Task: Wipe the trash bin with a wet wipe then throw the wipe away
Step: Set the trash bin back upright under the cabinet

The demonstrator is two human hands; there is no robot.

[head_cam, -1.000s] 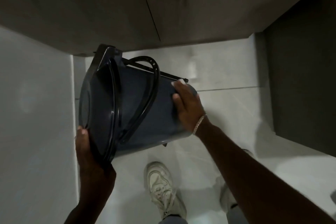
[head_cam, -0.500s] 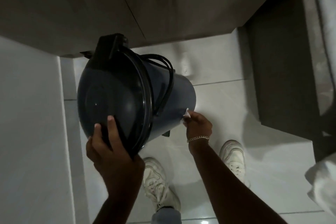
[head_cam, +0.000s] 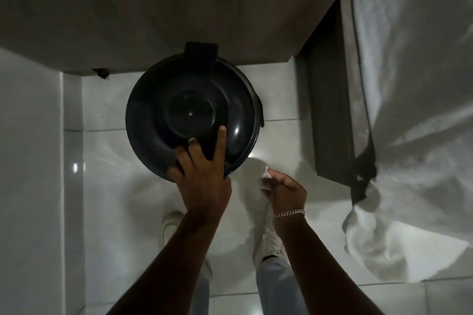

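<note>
The dark round trash bin point(head_cam: 179, 100) stands upright on the white tiled floor, its closed lid facing the camera, with the hinge block at the far side. My left hand point(head_cam: 202, 169) grips the near rim of the lid, fingers spread over its top. My right hand point(head_cam: 286, 192) hovers just right of the bin, off its surface, pinching a small crumpled white wet wipe point(head_cam: 266, 179).
Cabinet fronts point(head_cam: 179, 7) run along the far side. A dark panel point(head_cam: 330, 110) stands to the right, beside a white cloth point(head_cam: 409, 135) with a dark strap. A white wall point(head_cam: 28, 186) closes the left. My shoes point(head_cam: 171, 225) stand below the bin.
The bin went from tilted on its side to upright with its lid facing up. My left hand moved onto the lid's near rim. My right hand came off the bin's side with the wipe.
</note>
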